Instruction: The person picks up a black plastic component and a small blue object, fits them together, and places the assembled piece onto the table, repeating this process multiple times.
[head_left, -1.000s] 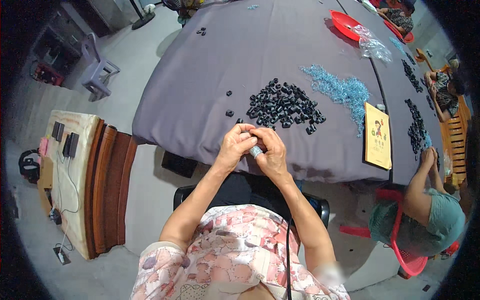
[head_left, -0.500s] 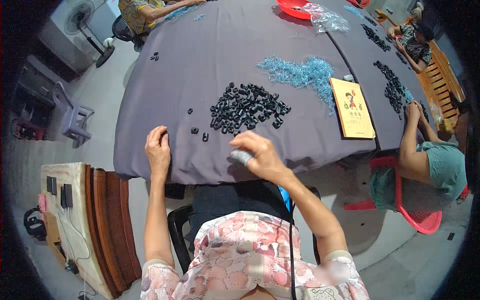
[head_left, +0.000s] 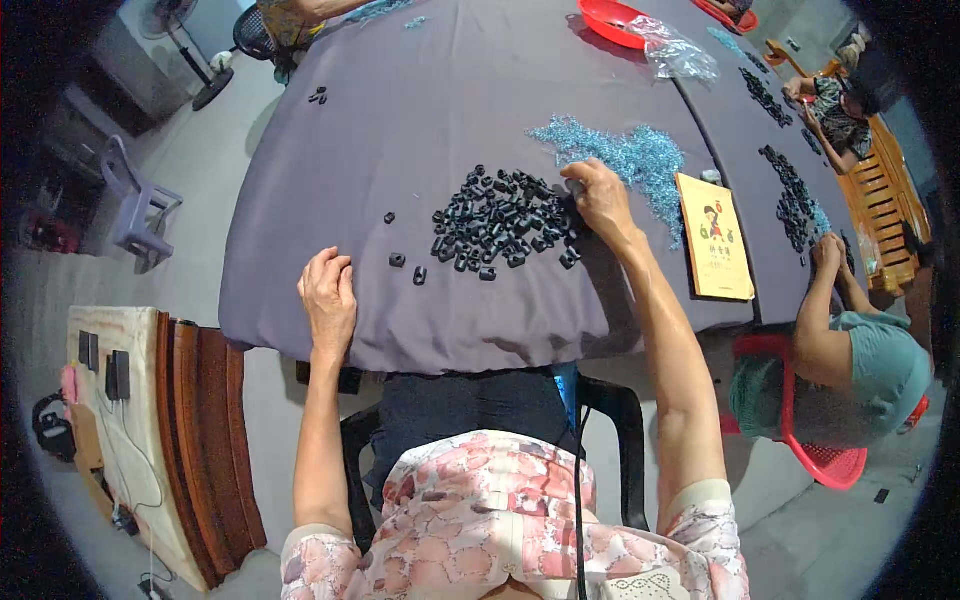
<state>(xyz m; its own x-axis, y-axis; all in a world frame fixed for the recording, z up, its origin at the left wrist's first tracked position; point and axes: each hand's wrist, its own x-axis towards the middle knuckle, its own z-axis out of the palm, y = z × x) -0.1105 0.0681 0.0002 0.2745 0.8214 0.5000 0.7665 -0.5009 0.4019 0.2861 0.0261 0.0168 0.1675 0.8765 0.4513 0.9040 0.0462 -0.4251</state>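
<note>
Curled right hand [head_left: 600, 200] sits two o'clock of black pieces [head_left: 500, 220] beside blue bits [head_left: 640, 152], half-curled left hand [head_left: 328, 298] at eight, both contents unclear.

The head camera is looking down from above the wearer's shirt [head_left: 480, 490], facing forward across the table [head_left: 400, 130], framing left hand [head_left: 328, 302] and right hand [head_left: 600, 197] at middle range.

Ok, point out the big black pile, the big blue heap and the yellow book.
Big black pile [head_left: 500, 220]: head view, its middle.
Big blue heap [head_left: 642, 158]: head view, its middle.
Yellow book [head_left: 716, 240]: head view, front cover.
</note>
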